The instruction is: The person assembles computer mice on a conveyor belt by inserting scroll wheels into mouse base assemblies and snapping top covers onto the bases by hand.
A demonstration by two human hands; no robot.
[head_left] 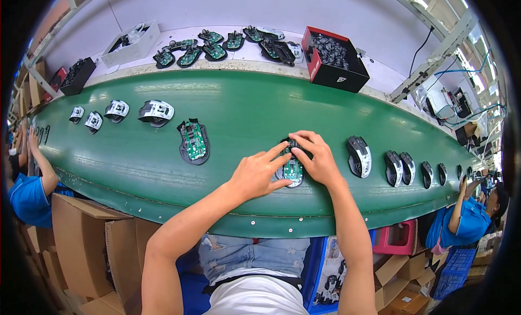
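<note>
Head view: we find a half-assembled computer mouse [293, 175], green circuit board exposed, on the green conveyor belt [244, 106], under both of the person's hands. Left hand [255, 174]: fingers spread, tips over the upper part, thumb at the lower edge; whether they grip, we cannot tell. Right hand [320, 157]: thumb and fingers grasping the mouse's far end, partly hiding it. To the left we note an open mouse base [194, 144], board up, then white-and-black mouse bodies [156, 113]; to the right, a file of black-and-white mice [359, 156]. Behind, on the white ledge [239, 60], circuit-board bases [215, 51] lie near a red-and-black box [339, 83] of small dark parts.
</note>
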